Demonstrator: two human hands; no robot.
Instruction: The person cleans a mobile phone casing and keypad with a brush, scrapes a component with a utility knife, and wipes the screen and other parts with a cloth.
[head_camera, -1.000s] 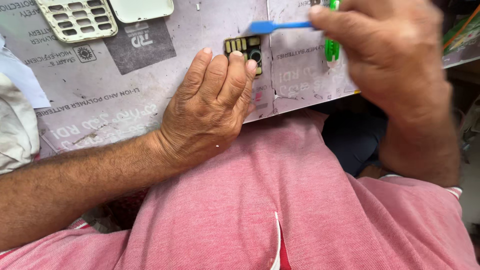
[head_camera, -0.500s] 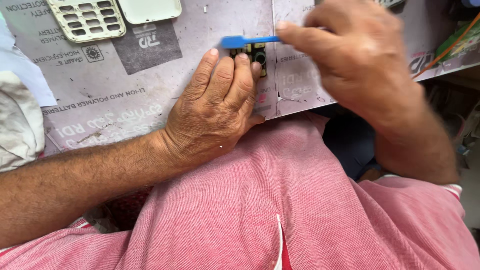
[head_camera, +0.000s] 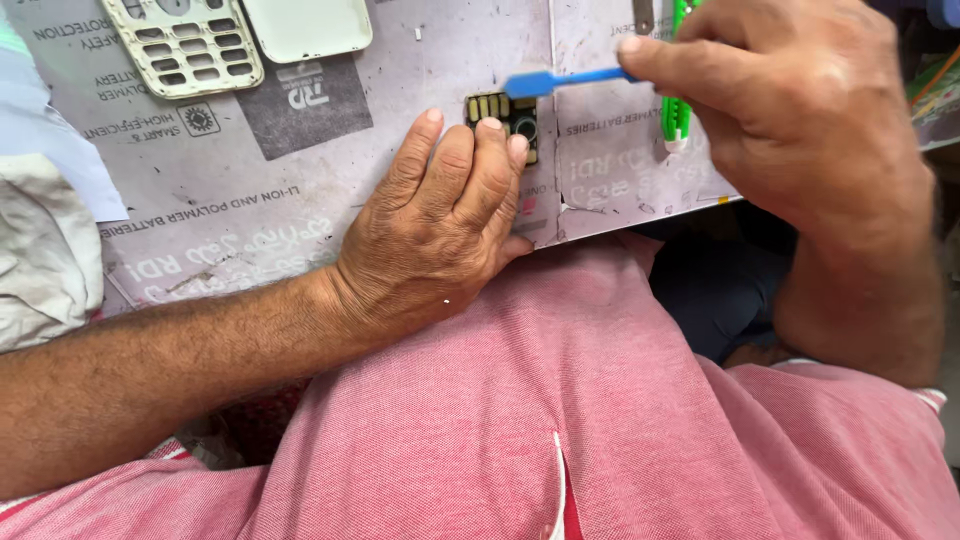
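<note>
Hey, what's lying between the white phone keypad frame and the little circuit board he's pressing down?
In the head view, only printed cardboard sheet lies between the keypad frame and the small circuit board; a white cover sits just above that stretch.

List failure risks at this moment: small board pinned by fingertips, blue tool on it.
1. The left hand pins the small circuit board only with fingertips on its lower edge; a push from the blue plastic tool could slide it loose.
2. The right hand grips that tool far from its tip, so it may skid onto the gold contacts.
3. The cardboard work surface overhangs the lap; the board could drop.
</note>
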